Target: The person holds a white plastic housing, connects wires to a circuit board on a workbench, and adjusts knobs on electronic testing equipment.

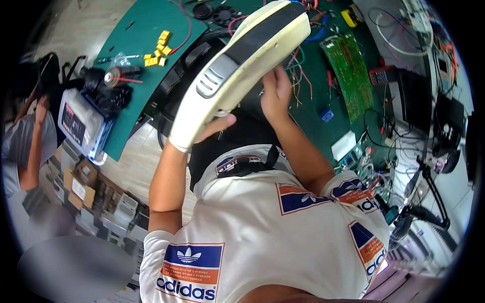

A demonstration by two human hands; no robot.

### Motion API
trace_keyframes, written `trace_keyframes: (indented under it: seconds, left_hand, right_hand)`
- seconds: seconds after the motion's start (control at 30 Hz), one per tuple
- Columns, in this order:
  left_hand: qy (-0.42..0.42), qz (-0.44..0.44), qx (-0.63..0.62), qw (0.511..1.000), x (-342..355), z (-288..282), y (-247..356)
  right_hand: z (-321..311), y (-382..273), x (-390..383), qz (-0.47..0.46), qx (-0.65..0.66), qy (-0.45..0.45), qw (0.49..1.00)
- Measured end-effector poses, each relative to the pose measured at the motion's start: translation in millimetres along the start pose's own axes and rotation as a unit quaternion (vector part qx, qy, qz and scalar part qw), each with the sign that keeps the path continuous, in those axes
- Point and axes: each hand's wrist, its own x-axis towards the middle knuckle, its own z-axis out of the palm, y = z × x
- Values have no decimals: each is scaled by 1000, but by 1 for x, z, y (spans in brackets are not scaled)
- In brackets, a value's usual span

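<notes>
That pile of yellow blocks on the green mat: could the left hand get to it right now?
Probably not at once. The left hand is busy holding the cream-coloured device with the right hand, and the yellow blocks lie beyond it on the green mat.

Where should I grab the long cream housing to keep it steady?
Grip the cream housing at its two ends, from underneath. It is long, curved and tilted above the green mat, so one central grip would probably let it swing. The left hand already cups the lower end by the grey button panel; the right hand supports its underside further up.
</notes>
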Motion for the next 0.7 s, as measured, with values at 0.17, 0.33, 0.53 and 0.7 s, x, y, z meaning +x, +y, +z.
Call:
trace_keyframes:
  seconds: [0.17,0.33,0.53,0.7]
  left_hand:
    - [-92,-214,-89,968,19,-2,-19]
    - [-47,-233,-77,968,31,-9,-34]
    - [30,-227,-153,961,51,-17,-31]
    - [41,-240,-131,961,49,-8,-23]
  right_hand:
    - [-44,124,52,-280,-403,62,869]
    - [-73,113,47,160,-148,21,976]
    - [-82,103,98,271,117,79,952]
    - [-90,142,138,400,310,87,858]
